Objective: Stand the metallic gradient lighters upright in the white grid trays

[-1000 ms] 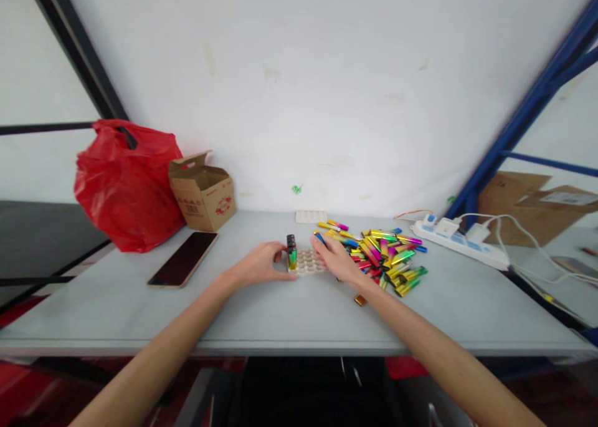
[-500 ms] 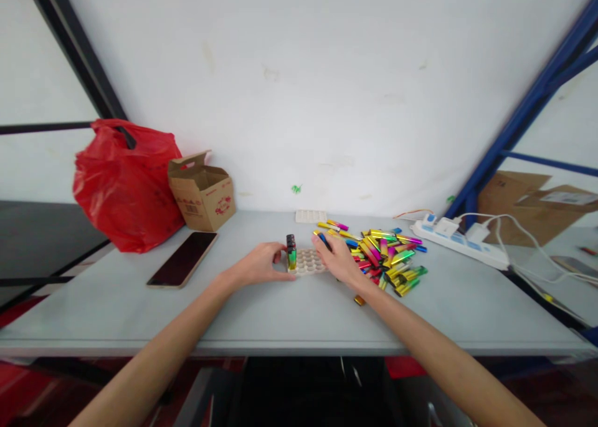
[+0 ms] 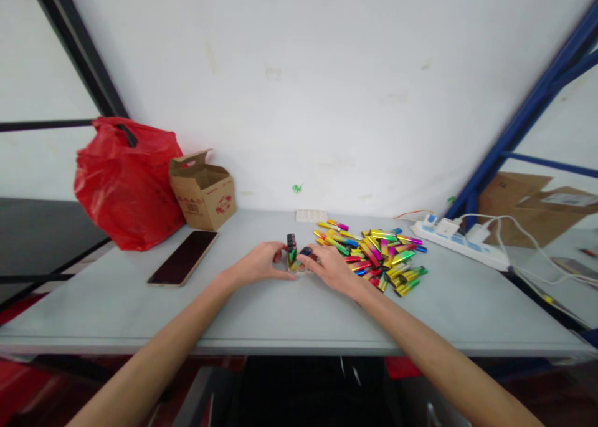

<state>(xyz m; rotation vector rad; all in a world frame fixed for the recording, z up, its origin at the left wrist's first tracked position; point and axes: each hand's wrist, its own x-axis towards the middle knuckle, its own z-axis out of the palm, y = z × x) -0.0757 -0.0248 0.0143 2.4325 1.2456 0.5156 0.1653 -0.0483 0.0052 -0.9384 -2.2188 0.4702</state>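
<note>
A pale tray with rows of holes (image 3: 303,271) lies on the table, now mostly hidden by my right hand. A short row of lighters with black tops (image 3: 291,252) stands upright at its left end. My left hand (image 3: 262,262) grips that end, the thumb along the front edge and the fingers behind. In my right hand (image 3: 329,266) is a dark-topped lighter (image 3: 306,251), slightly tilted, pinched over the tray just right of the standing row. Whether its lower end is in a hole is hidden. Right of this hand spreads a pile of shiny multicoloured lighters (image 3: 384,252).
A second pale tray (image 3: 311,215) lies by the wall. To the left are a phone (image 3: 183,259), an open cardboard box (image 3: 205,193) and a red plastic bag (image 3: 128,187). A white power strip (image 3: 460,243) with plugs and cables lies at the right.
My right hand has moved left over the tray with the lighter, bringing it beside the standing row and covering the holes. My left hand has stayed in place.
</note>
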